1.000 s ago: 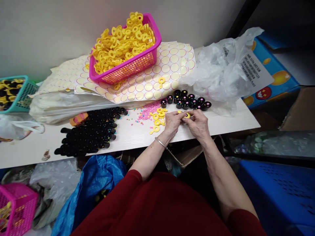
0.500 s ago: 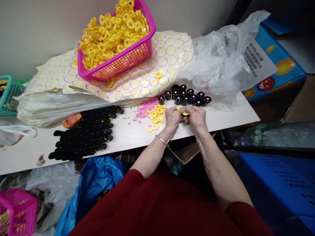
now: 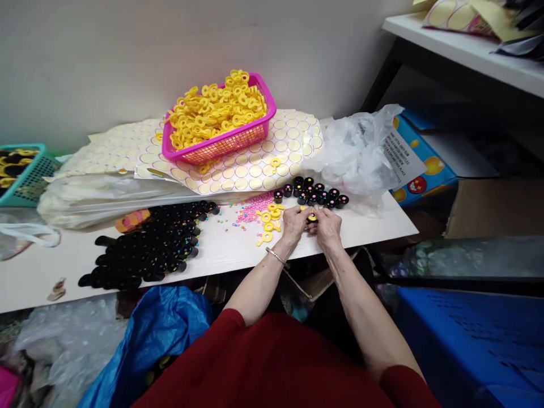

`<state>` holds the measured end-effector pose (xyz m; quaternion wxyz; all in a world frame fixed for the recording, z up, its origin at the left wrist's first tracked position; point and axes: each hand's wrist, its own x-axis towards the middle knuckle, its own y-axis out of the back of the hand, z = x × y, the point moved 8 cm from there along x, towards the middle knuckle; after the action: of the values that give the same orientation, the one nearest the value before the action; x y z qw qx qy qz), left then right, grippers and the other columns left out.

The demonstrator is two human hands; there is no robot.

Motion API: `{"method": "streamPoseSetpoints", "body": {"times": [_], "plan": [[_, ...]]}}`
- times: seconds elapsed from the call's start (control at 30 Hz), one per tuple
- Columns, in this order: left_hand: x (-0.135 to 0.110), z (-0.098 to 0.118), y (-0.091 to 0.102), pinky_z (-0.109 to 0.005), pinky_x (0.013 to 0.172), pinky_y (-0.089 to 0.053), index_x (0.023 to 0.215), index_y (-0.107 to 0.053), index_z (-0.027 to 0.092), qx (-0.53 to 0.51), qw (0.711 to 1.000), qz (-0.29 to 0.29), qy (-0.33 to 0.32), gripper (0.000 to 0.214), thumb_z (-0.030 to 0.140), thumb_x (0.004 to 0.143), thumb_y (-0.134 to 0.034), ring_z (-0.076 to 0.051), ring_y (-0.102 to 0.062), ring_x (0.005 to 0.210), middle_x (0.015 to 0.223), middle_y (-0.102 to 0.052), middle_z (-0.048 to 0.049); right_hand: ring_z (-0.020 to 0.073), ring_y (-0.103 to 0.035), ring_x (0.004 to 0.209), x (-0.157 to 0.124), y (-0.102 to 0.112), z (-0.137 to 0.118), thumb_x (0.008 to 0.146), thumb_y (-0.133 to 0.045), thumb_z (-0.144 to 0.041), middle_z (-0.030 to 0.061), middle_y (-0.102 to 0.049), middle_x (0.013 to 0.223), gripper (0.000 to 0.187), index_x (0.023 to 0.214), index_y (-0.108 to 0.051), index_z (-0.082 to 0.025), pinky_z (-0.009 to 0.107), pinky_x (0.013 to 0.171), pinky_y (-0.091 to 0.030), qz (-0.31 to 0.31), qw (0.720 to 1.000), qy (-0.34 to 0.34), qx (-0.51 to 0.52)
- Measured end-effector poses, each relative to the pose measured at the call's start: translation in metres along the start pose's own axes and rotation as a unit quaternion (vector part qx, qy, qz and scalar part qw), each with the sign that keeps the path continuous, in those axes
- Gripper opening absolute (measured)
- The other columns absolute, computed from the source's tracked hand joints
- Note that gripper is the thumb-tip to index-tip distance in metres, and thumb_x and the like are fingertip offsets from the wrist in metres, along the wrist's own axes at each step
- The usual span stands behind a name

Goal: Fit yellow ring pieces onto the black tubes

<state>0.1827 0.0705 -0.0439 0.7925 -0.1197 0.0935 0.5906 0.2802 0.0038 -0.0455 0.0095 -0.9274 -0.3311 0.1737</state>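
My left hand and my right hand meet over the table's front edge, fingers closed around one small black cup with a yellow ring on top. A pink dot shows inside the ring; fingers hide the cup's sides. Just left of my left hand lie several loose yellow rings with tabs. Behind them is a spread of tiny pink beads. Beyond my hands stands a group of black cups, many with a pink bead in them.
A pink basket of yellow rings rests on sticker sheets. Many black cups crowd the left of the table. Clear plastic bags and a blue box are at the right. A blue crate stands below.
The view has tilted up, so the table things appear lower and a shelf shows at upper right. Both hands stay together on the same cup and ring.
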Motion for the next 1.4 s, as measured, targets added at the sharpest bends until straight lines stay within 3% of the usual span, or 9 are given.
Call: {"method": "streamPoseSetpoints", "body": {"times": [0.17,0.27,0.4,0.53,0.7,0.83,1.07,1.23,1.4], "plan": [[-0.012,0.006,0.024,-0.02,0.047,-0.024,0.047,-0.044,0.015,0.049,0.997,0.007,-0.066,0.034,0.035,0.064,-0.065,-0.005,-0.034,0.047,0.045,-0.036,0.0069,0.0059,-0.042,0.027,-0.02,-0.01,0.01,0.064,-0.068,-0.046,-0.0064,-0.049,0.037,0.033,0.059,-0.052,-0.017,0.015,0.024,-0.029,-0.04,0.999,-0.027,-0.012],[-0.022,0.0,0.037,-0.02,0.049,-0.028,0.052,-0.048,0.015,0.018,0.998,-0.01,-0.052,0.03,0.035,0.066,-0.065,-0.006,-0.038,0.049,0.049,-0.043,0.0058,0.0061,-0.04,0.025,-0.034,-0.02,0.018,0.066,-0.066,-0.048,-0.0066,-0.047,0.033,0.034,0.06,-0.051,-0.018,0.014,0.024,-0.029,-0.071,0.996,-0.04,-0.034],[-0.031,-0.007,0.047,-0.02,0.046,-0.026,0.051,-0.045,0.015,0.014,0.999,0.003,-0.041,0.035,0.039,0.069,-0.064,-0.005,-0.034,0.047,0.048,-0.038,0.0068,0.0062,-0.038,0.024,-0.043,-0.024,0.026,0.069,-0.063,-0.049,-0.0081,-0.043,0.031,0.034,0.061,-0.049,-0.019,0.014,0.024,-0.027,-0.076,0.994,-0.047,-0.055],[-0.033,-0.009,0.048,-0.02,0.048,-0.029,0.055,-0.048,0.015,0.011,0.998,-0.006,-0.068,0.038,0.044,0.075,-0.061,-0.005,-0.037,0.049,0.052,-0.04,0.0059,0.0047,-0.038,0.027,-0.044,-0.023,0.026,0.073,-0.06,-0.049,-0.0086,-0.044,0.035,0.033,0.064,-0.051,-0.018,0.013,0.027,-0.029,-0.077,0.995,-0.013,-0.056],[-0.033,-0.003,0.045,-0.02,0.054,-0.035,0.06,-0.053,0.015,-0.014,0.993,-0.037,-0.107,0.034,0.043,0.077,-0.06,-0.006,-0.044,0.058,0.064,-0.047,0.003,0.0054,-0.048,0.035,-0.044,-0.019,0.028,0.074,-0.06,-0.045,-0.006,-0.057,0.051,0.029,0.082,-0.062,-0.017,0.015,0.034,-0.039,-0.082,0.994,0.048,-0.053],[-0.033,0.003,0.042,-0.02,0.058,-0.038,0.06,-0.056,0.014,-0.021,0.99,-0.055,-0.128,0.033,0.042,0.077,-0.062,-0.007,-0.046,0.062,0.066,-0.05,0.0019,0.0063,-0.051,0.038,-0.043,-0.017,0.028,0.075,-0.061,-0.047,-0.0049,-0.06,0.057,0.036,0.094,-0.065,-0.017,0.017,0.036,-0.044,-0.08,0.994,0.057,-0.053],[-0.031,-0.003,0.044,-0.021,0.05,-0.029,0.051,-0.044,0.015,-0.03,0.995,-0.041,-0.09,0.044,0.047,0.075,-0.062,-0.005,-0.035,0.053,0.054,-0.037,0.0056,0.0111,-0.059,0.046,-0.048,-0.023,0.027,0.064,-0.074,-0.045,-0.0053,-0.062,0.06,0.06,0.116,-0.059,-0.018,0.029,0.049,-0.056,-0.198,0.978,0.039,-0.052],[-0.031,-0.004,0.047,-0.021,0.048,-0.025,0.049,-0.04,0.015,-0.03,0.997,-0.03,-0.065,0.048,0.049,0.072,-0.064,-0.005,-0.032,0.051,0.051,-0.033,0.0065,0.0131,-0.062,0.051,-0.05,-0.022,0.027,0.067,-0.071,-0.045,-0.005,-0.063,0.064,0.061,0.121,-0.057,-0.02,0.031,0.054,-0.058,-0.199,0.971,0.064,-0.113],[-0.031,-0.004,0.048,-0.02,0.049,-0.028,0.05,-0.044,0.015,-0.024,0.996,-0.037,-0.076,0.046,0.05,0.072,-0.064,-0.005,-0.035,0.052,0.052,-0.037,0.0058,0.0128,-0.063,0.05,-0.047,-0.023,0.028,0.063,-0.072,-0.05,-0.004,-0.063,0.064,0.065,0.118,-0.058,-0.017,0.029,0.053,-0.058,-0.197,0.975,0.04,-0.089]]}}
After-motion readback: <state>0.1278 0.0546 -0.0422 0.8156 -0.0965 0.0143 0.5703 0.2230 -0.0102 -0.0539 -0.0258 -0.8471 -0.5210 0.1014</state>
